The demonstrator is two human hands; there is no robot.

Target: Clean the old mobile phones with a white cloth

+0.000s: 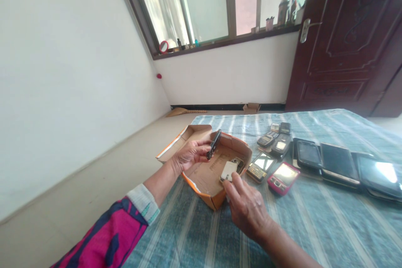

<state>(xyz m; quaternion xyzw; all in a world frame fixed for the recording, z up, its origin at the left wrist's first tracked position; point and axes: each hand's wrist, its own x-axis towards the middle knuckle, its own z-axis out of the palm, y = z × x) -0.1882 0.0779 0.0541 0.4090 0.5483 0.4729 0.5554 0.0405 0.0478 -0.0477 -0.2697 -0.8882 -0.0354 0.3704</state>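
My left hand point(190, 154) is closed on a small black phone point(214, 144), held on edge over an open orange-edged cardboard box point(205, 180). My right hand point(248, 207) rests at the box's near right rim, its fingers pinching a white phone point(228, 171) that lies inside the box. Another small phone point(238, 162) lies in the box just behind the white one.
The box sits on a blue-green striped bedspread point(307, 217). To its right lie several phones: a gold one point(261, 166), a pink one point(283, 178), small keypad phones point(276, 138) and larger dark touchscreen phones point(339, 163). A dark wooden door point(348, 37) stands at the right, a window sill with bottles behind.
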